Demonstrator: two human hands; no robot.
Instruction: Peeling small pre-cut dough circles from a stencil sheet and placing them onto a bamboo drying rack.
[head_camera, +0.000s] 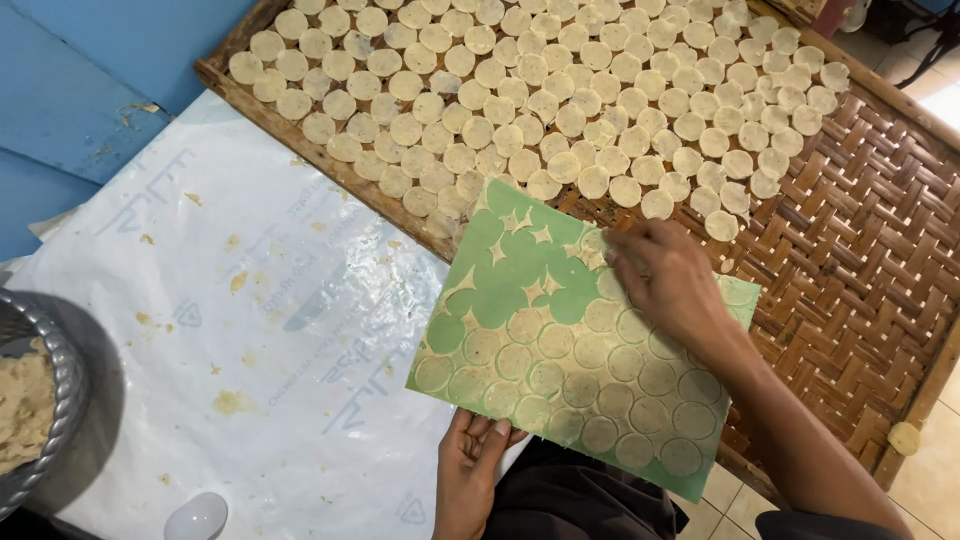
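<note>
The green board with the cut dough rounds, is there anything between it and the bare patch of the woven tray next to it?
Nothing visible stands between them. The green board already overlaps the woven tray, held by the left hand from below, with the right hand on its rounds. The bare weave lies right beside the right hand, past the last laid dough rounds.

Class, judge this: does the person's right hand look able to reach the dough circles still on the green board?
Probably yes: the right hand already rests on the green board, beside uncovered dough circles.
</note>
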